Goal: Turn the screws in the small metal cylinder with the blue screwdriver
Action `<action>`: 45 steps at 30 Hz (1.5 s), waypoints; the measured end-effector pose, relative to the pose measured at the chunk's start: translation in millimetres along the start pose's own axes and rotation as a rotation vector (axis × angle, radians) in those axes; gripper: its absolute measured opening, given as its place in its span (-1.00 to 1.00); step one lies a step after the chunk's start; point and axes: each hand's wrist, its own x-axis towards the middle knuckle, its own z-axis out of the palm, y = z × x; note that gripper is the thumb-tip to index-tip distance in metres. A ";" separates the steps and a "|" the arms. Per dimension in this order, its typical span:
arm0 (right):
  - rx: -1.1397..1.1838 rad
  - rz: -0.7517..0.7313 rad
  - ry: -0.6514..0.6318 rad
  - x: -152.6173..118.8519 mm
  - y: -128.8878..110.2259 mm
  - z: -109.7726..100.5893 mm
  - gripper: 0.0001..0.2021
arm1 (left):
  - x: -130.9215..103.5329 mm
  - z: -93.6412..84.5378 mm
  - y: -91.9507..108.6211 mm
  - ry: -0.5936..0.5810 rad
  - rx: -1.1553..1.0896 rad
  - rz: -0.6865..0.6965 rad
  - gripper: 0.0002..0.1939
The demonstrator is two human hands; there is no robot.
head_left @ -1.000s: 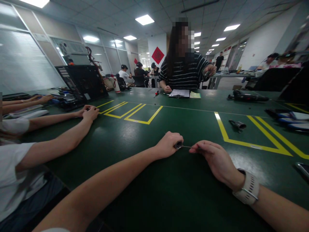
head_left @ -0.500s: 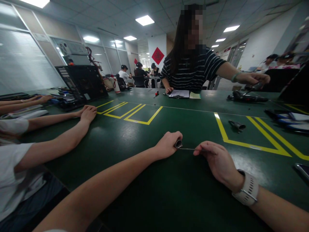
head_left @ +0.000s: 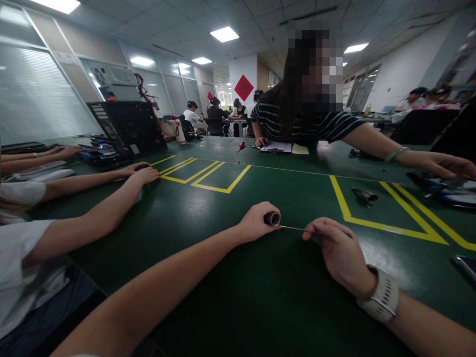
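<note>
My left hand [head_left: 257, 221] is wrapped round a dark metal tube [head_left: 274, 218], whose round open end faces me. A thin metal rod [head_left: 292, 227] runs from beside the tube to my right hand [head_left: 332, 245], which pinches its other end between thumb and fingers. The left fingers hide most of the tube. Both hands are low over the green table [head_left: 260, 287]. Beyond my right hand, a similar metal part [head_left: 365, 196] lies inside a yellow tape outline [head_left: 390, 229].
A person in a striped shirt [head_left: 308, 124] leans across the far side, one arm out to the right. Another person's hands [head_left: 147, 173] are at the left. A clipboard [head_left: 275, 147], a red screwdriver [head_left: 241, 146] and a phone [head_left: 466, 265] lie on the table.
My right hand has drawn slightly right with the rod, and the tube's open end shows more. The person opposite has leaned down and reached further right, toward the blue items.
</note>
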 end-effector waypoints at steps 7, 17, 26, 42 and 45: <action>-0.489 -0.195 -0.196 -12.3 -8.0 8.1 -0.78 | 0.8 3.6 2.1 -0.044 0.039 -0.001 -0.89; -0.518 -0.158 -0.206 -11.8 -11.5 9.2 -0.77 | -1.3 2.3 7.4 -0.150 0.323 0.098 -0.92; 0.007 0.154 -0.082 2.9 -5.6 8.1 -0.81 | -0.4 2.2 6.7 -0.187 0.256 0.143 -0.96; -0.487 -0.110 -0.170 -9.8 -17.6 10.1 -0.76 | -3.6 -0.2 19.5 -0.204 0.493 0.222 -0.94; -0.228 0.037 -0.096 -0.6 -12.0 6.4 -0.78 | -3.1 -1.5 19.4 -0.215 0.456 0.219 -0.93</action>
